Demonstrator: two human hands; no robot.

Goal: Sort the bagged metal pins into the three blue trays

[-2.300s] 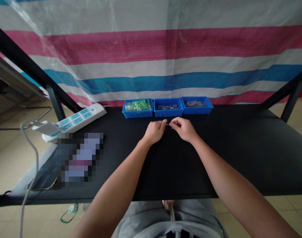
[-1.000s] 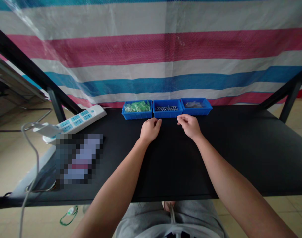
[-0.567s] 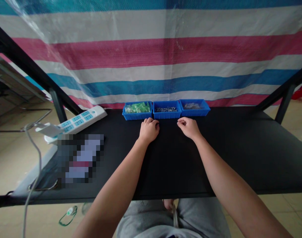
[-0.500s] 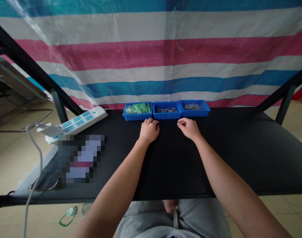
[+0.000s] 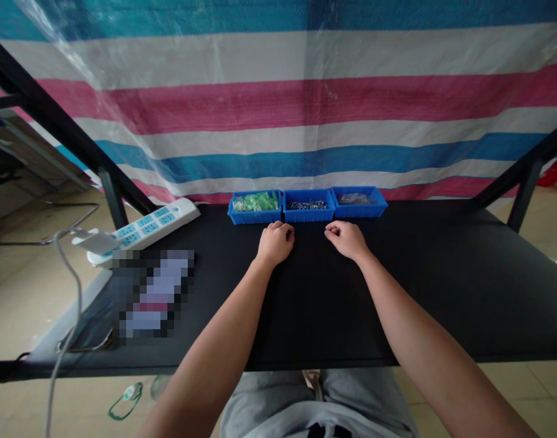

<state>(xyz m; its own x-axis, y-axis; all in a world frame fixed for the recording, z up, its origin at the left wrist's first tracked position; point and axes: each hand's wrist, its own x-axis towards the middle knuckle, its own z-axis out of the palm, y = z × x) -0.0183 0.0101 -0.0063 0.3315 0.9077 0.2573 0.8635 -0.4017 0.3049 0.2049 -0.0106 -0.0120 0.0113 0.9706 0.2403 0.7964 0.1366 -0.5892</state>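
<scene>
A striped tarp [image 5: 305,103] (pink, white, blue) hangs behind the black table [image 5: 442,286]; pale, perhaps tiled floor [image 5: 13,292].

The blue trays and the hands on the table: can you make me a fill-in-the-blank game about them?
1. The number of blue trays standing in a row at the back of the black table is ____.
2. The left tray holds little parts whose colour is ____.
3. Both the left hand and the right hand rest on the table curled into loose ____.
4. The white power strip lies on the ____ side of the table.

Missing words: three; green; fists; left
</scene>
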